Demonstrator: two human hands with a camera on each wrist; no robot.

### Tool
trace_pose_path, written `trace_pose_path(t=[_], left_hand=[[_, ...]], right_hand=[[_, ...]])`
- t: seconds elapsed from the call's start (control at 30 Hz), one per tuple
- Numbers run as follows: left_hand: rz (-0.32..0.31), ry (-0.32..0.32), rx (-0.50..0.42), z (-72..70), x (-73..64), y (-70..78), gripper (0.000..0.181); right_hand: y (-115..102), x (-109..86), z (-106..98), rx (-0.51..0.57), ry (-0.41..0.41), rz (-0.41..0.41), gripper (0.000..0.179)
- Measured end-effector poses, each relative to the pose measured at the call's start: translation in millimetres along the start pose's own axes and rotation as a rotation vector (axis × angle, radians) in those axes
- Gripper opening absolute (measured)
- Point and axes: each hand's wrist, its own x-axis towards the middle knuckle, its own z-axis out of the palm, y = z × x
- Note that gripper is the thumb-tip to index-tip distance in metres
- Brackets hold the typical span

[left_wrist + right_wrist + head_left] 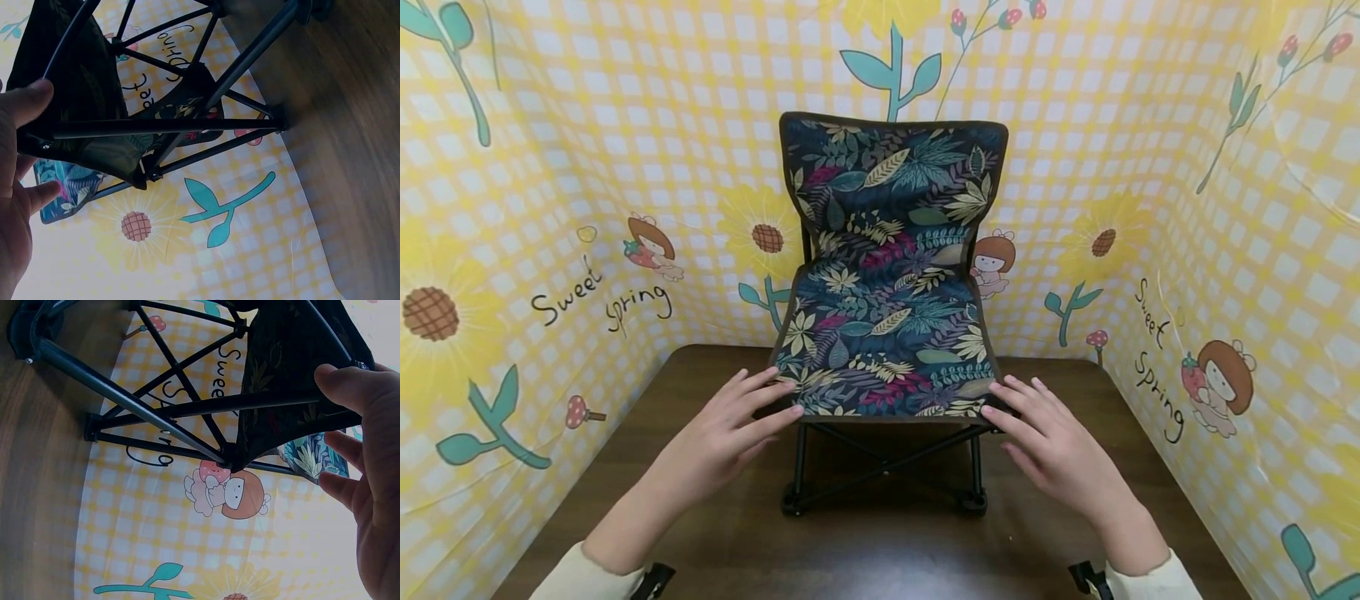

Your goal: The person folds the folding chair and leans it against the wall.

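A small folding chair [887,333] stands unfolded on the brown table, its dark fabric printed with colourful leaves. Its backrest [895,175] rises at the rear, and crossed black legs [886,468] show under the seat. At the seat's front left corner, my left hand [730,425] rests its fingertips on the edge, fingers spread. My right hand [1052,433] touches the front right corner in the same way. In the left wrist view the thumb [31,103] lies near a black tube beneath the seat. The right thumb [347,384] is likewise beside the frame.
The wood-grain table [715,533] carries the chair. Yellow checked cloth [700,125] with sunflowers and cartoon figures hangs close on the left, back and right. A black strap clip [653,581] sits at the left wrist, another [1090,579] at the right.
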Motion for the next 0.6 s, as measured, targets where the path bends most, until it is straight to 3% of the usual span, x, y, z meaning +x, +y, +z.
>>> trace_pose_path(t=[0.6], left_hand=[[0.010,-0.059,0.018,2.6,4.1,-1.7,0.045]], right_hand=[[-7.1,11.8,2.7,-0.038,0.078,-0.057,0.037]])
